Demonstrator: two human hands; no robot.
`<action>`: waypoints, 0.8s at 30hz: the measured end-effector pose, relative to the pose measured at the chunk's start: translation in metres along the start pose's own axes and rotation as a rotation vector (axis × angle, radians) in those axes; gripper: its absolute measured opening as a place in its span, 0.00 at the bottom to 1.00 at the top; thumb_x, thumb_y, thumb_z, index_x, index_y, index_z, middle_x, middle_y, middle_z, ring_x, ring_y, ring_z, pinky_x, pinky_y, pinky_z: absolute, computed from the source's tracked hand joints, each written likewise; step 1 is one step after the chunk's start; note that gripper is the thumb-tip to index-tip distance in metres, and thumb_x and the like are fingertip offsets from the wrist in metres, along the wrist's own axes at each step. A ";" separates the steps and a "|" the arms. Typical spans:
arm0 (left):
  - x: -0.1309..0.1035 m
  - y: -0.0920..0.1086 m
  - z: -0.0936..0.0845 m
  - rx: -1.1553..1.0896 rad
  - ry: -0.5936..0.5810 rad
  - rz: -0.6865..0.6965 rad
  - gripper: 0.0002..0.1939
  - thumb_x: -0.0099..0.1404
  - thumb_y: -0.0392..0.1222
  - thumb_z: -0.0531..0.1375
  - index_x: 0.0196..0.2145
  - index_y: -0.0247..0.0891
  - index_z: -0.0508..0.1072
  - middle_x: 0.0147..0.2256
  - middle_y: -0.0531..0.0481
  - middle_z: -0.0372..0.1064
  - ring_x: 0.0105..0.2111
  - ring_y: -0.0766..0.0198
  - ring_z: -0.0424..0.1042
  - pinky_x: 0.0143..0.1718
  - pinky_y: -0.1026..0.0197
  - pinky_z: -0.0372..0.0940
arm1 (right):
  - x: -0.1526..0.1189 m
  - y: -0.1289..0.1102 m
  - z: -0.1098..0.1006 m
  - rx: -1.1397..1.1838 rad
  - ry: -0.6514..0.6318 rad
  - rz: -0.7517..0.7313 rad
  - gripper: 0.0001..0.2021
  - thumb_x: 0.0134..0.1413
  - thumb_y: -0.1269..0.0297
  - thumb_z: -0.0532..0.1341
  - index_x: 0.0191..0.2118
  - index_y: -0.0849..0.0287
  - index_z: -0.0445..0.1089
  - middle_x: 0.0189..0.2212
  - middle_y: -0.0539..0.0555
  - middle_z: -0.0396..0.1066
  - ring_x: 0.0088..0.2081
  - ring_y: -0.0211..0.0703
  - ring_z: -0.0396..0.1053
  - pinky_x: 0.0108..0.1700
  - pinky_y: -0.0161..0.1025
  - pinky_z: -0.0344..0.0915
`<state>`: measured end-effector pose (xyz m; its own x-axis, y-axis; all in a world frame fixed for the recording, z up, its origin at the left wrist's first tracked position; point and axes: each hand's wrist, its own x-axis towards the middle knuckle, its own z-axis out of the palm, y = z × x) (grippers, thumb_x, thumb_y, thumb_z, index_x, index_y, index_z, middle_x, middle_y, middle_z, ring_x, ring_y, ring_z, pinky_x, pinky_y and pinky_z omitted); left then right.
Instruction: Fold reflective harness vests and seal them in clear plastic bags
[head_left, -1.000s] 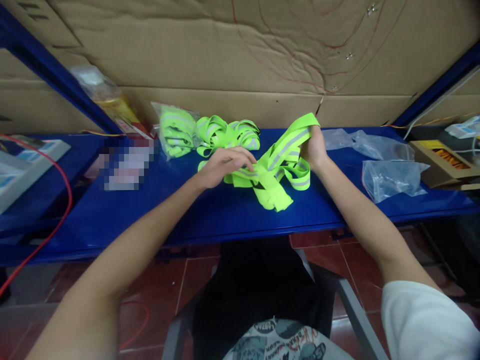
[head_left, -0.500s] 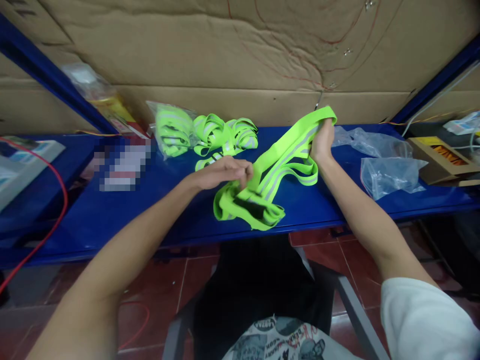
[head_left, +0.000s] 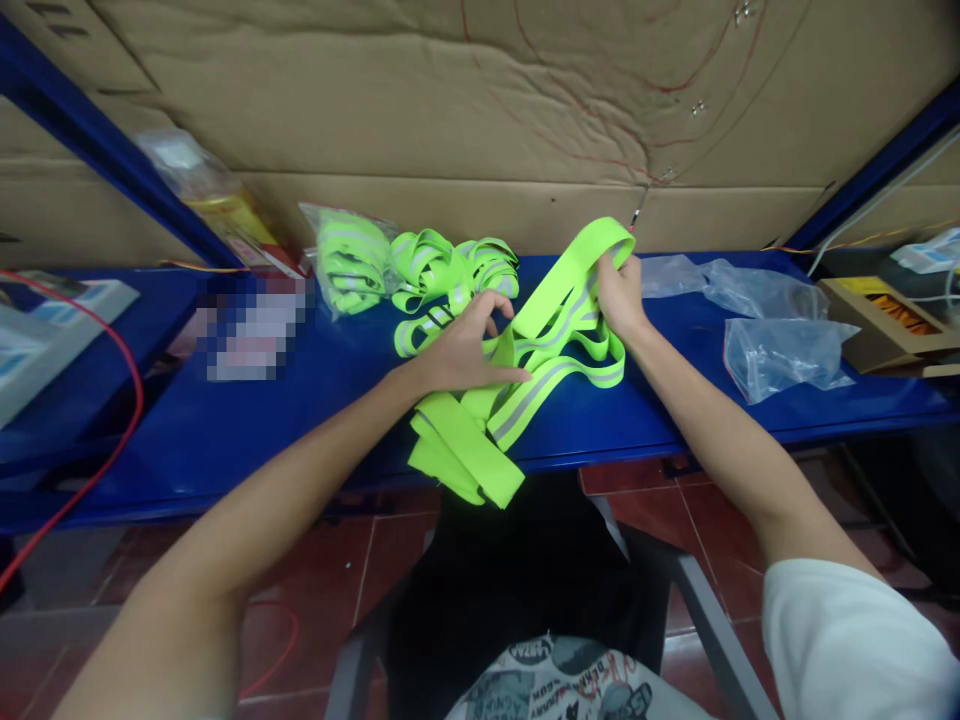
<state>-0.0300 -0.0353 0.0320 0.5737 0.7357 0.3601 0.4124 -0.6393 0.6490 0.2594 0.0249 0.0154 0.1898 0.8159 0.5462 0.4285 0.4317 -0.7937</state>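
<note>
A neon-green reflective strap (head_left: 551, 390) with a grey stripe lies in loops between my hands. My right hand (head_left: 622, 293) is closed on its raised upper loop, with the fingers hidden inside the fold. My left hand (head_left: 472, 345) is at the strap's nearer part, thumb and fingers spread in a wide curve, green webbing showing between them. Below that hand, folded ends of the strap hang over the table's front edge. Just beyond my left hand sit more bundled green straps (head_left: 424, 265), and beside them a clear bag packed with green strap (head_left: 351, 262).
Clear plastic bags (head_left: 780, 350) lie on the blue table (head_left: 330, 430) at the right, near an open cardboard box (head_left: 889, 325). At the back left stands a yellow-labelled container (head_left: 236, 225). A red cable (head_left: 135, 400) hangs at the left; cardboard (head_left: 420, 110) lines the back.
My right hand has moved left and slightly down with the strap's loop. My left hand has gone from bunched fingers to spread ones, and the strap's near folds have dropped lower.
</note>
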 end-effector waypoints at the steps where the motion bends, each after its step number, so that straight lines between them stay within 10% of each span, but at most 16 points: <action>1: -0.001 -0.003 0.002 0.006 -0.051 0.008 0.48 0.50 0.63 0.82 0.60 0.42 0.69 0.57 0.39 0.73 0.44 0.54 0.76 0.40 0.54 0.74 | -0.005 -0.003 0.005 0.023 -0.021 0.015 0.37 0.66 0.21 0.53 0.34 0.54 0.72 0.34 0.58 0.77 0.42 0.56 0.79 0.45 0.55 0.80; 6: -0.003 -0.004 0.005 -0.033 -0.300 0.186 0.58 0.65 0.68 0.74 0.79 0.45 0.52 0.72 0.31 0.65 0.64 0.37 0.75 0.60 0.39 0.75 | -0.017 -0.010 0.019 0.066 -0.157 0.012 0.27 0.61 0.32 0.67 0.34 0.54 0.74 0.36 0.58 0.80 0.42 0.55 0.78 0.49 0.56 0.80; 11: -0.007 0.001 0.006 -0.025 -0.194 0.176 0.72 0.62 0.72 0.75 0.85 0.49 0.34 0.72 0.31 0.66 0.66 0.35 0.74 0.64 0.37 0.73 | -0.011 0.004 0.013 -0.024 -0.046 -0.031 0.22 0.68 0.38 0.62 0.38 0.53 0.73 0.38 0.59 0.80 0.45 0.59 0.78 0.55 0.61 0.79; 20: -0.006 0.019 0.019 0.110 -0.437 0.411 0.30 0.78 0.62 0.64 0.73 0.57 0.75 0.72 0.39 0.66 0.72 0.36 0.64 0.73 0.32 0.60 | -0.004 -0.007 0.012 0.005 0.123 -0.230 0.19 0.76 0.41 0.54 0.45 0.50 0.70 0.44 0.58 0.76 0.50 0.56 0.76 0.58 0.58 0.76; 24: -0.008 0.027 0.031 0.177 -0.450 0.303 0.36 0.69 0.71 0.70 0.68 0.56 0.80 0.68 0.39 0.72 0.73 0.31 0.64 0.73 0.29 0.59 | -0.018 -0.037 0.021 0.094 0.010 -0.275 0.21 0.75 0.37 0.55 0.45 0.50 0.70 0.44 0.57 0.77 0.47 0.53 0.76 0.55 0.56 0.77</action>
<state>-0.0016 -0.0654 0.0255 0.9138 0.3707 0.1661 0.2728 -0.8631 0.4250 0.2217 0.0022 0.0297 0.0867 0.6596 0.7466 0.3814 0.6704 -0.6365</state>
